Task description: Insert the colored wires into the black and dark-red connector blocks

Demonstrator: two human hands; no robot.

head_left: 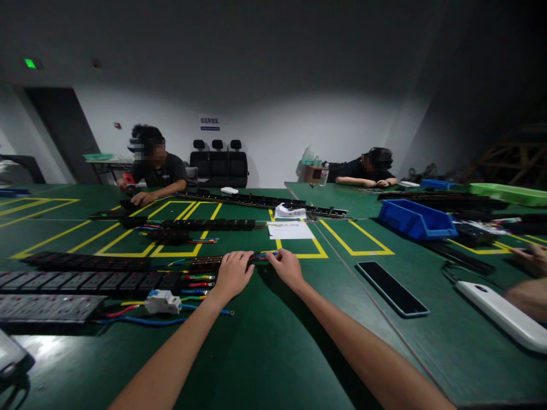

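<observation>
Head view: left hand (pixel 235 274) half-curled, gripping a dark strip (pixel 205 263), right hand (pixel 286 269) pinching coloured wires (pixel 261 257)

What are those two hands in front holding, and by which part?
The left hand covers the right end of a dark strip; the right hand's fingertips meet coloured wires there. How firmly either grips cannot be told.

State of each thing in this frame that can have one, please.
Left hand, curled over a dark strip
Right hand, at some wires, closure unclear
Dark strip, lying down, partly covered
Phone, flat, screen dark
Blue bin, upright, open-topped
Bottle, upright
Green sign, lit
</observation>
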